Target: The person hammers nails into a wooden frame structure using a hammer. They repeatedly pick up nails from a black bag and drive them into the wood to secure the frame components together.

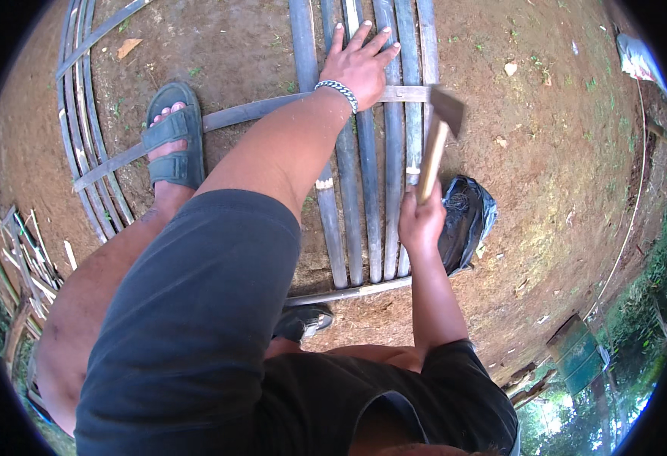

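My left hand lies flat with its fingers spread over the upright bamboo slats, close to where a crosswise slat meets them. A braided bracelet circles that wrist. My right hand is closed round the wooden handle of a hammer. The hammer's dark head is raised beside the right end of the crosswise slat and is slightly blurred. At the near ends of the upright slats runs another crosswise strip.
A black plastic bag sits open beside my right hand. My sandalled foot stands by the crosswise slat. More slats lie at the left, with a pile of thin sticks nearer. Bare brown soil surrounds the frame.
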The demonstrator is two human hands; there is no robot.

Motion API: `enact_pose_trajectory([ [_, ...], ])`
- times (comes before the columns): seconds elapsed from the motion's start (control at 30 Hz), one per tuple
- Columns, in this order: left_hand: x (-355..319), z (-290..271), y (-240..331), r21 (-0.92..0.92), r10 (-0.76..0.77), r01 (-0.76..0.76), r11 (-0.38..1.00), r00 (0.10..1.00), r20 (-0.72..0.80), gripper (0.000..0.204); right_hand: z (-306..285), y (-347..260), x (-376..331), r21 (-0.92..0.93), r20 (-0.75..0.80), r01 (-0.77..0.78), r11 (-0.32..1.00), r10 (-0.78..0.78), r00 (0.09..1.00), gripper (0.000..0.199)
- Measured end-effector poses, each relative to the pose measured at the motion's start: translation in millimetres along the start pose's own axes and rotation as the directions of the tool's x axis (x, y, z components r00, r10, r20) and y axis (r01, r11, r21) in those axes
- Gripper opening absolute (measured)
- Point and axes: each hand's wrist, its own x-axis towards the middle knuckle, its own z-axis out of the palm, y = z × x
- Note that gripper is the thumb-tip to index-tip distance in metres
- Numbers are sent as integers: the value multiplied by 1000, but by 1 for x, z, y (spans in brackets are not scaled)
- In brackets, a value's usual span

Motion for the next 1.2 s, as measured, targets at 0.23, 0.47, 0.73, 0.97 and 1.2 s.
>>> enact_pose_trajectory([
  [0.23,6,-1,4,-23,5,-5,1000,1000,3,56,7,3,5,-118,199,-173,978,194,961,42],
  [0.47,-3,-3,7,10,-7,7,1000,1000,16,55,17,5,-5,326,-146,110,939,-65,987,32],
  [0.73,-8,-1,6,19,-12,11,1000,999,44,56,10,-18,-13,448,-102,37,893,10,995,36],
  [0.97,1,7,4,-9,30,-30,1000,999,-35,55,6,12,-9,658,-18,-165,734,235,972,44],
  [1.2,6,-27,7,-157,34,-26,987,998,47,51,-48,58,-14,694,3,-297,655,410,912,45],
])
